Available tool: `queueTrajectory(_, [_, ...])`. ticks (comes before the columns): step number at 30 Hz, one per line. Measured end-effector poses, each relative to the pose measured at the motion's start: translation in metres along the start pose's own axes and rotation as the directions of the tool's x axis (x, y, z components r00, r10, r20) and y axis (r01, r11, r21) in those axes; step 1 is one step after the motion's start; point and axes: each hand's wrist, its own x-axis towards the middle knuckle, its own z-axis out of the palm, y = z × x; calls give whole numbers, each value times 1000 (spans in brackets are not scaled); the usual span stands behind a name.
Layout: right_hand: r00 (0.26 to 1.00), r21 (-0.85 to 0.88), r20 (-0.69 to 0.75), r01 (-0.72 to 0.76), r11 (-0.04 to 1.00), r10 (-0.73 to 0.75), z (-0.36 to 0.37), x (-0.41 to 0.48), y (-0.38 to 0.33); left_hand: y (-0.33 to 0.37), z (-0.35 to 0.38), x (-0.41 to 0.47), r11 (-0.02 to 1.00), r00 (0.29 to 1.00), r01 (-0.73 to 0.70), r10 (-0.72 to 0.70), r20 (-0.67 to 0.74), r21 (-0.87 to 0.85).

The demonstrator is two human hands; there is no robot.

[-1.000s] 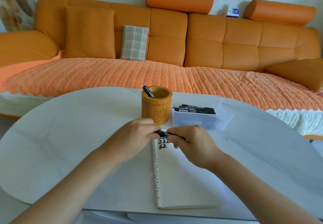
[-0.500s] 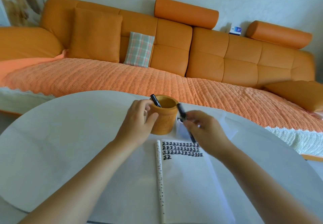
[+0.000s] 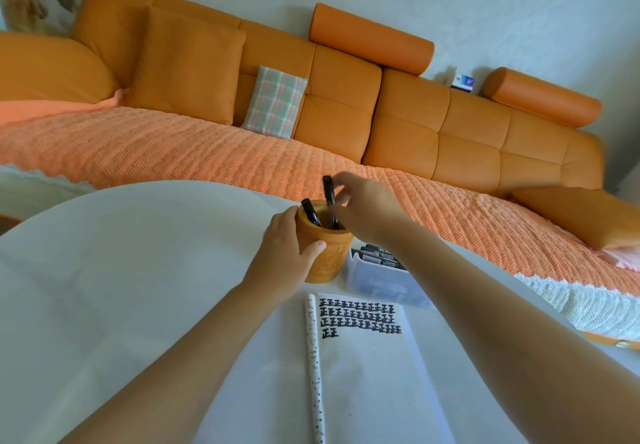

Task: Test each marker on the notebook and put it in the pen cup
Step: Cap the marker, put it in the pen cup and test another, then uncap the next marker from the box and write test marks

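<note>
A round wooden pen cup (image 3: pixel 329 256) stands on the white table (image 3: pixel 121 270), and my left hand (image 3: pixel 285 253) grips its left side. My right hand (image 3: pixel 363 208) pinches a black marker (image 3: pixel 329 198) upright, with its lower end inside the cup. Another black marker (image 3: pixel 310 212) leans in the cup. The open notebook (image 3: pixel 367 367) lies in front, with rows of black test marks (image 3: pixel 358 317) at the top of its page.
A clear plastic box (image 3: pixel 377 279) with several black markers stands right of the cup, partly behind my right forearm. An orange sofa (image 3: pixel 346 114) with cushions runs behind the table. The table's edge curves close to the sofa.
My right hand lifted the marker from beside the cup and lowered its end into the cup. My left hand went from holding the marker to gripping the cup. The view tilted.
</note>
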Motion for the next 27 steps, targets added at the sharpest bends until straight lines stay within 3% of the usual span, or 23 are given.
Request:
queueTrajectory(3, [990, -191, 140, 10, 981, 17, 3, 3, -2, 1, 0, -1, 1000, 1000, 1, -1, -12, 4])
queueTrajectory(9, [961, -164, 277, 68, 984, -20, 1, 3, -8, 1, -1, -2, 999, 1000, -18, 19, -13, 36])
queueTrajectory(13, [997, 151, 82, -27, 988, 15, -10, -6, 21, -1, -2, -1, 996, 1000, -27, 27, 1, 89])
queueTrajectory(15, [997, 90, 43, -61, 994, 58, -14, -15, 42, 1, -2, -4, 991, 998, -37, 43, -42, 126])
queueTrajectory(17, [985, -11, 128, -111, 994, 112, -13, -26, 63, 6, -1, -8, 986, 980, -90, 113, -161, 143])
queueTrajectory(20, [946, -107, 268, -158, 982, 181, -6, -39, 89, 22, -3, -15, 946, 912, -282, 317, -261, 162])
queueTrajectory(23, [929, -117, 312, -171, 978, 200, -3, -42, 103, 38, 1, -21, 873, 867, -465, 483, -124, 150])
queueTrajectory(27, [922, -101, 331, -178, 979, 202, 2, -37, 108, 50, 18, -31, 811, 811, -580, 566, 149, 76])
